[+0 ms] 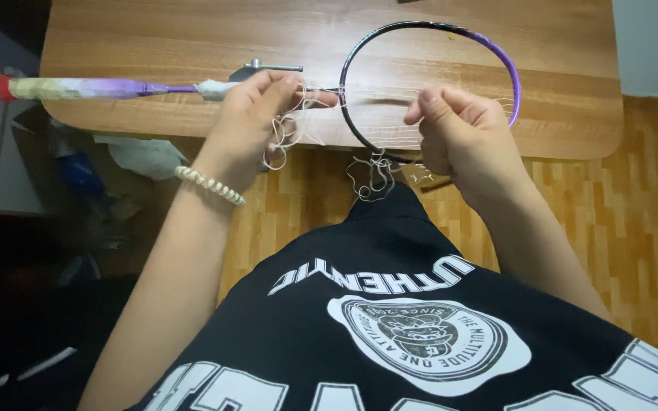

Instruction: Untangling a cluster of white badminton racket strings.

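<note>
Grip of left hand (257, 114) pinched shut on loose white string (287, 133) at racket throat, right hand (455, 129) fisted on strands inside black-and-purple oval racket frame (432, 84) lying on brown wooden tabletop (565, 68); best pulled evenly, frame kept flat, tangles eased free gently

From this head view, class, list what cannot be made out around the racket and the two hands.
- Head view: left hand covers the racket throat.
- Right hand hides part of the frame and its grip on the string.
- Metal tool is mostly behind the left hand.
- The strings are too thin to trace.
- A dark thing at the top edge is cut off.
</note>
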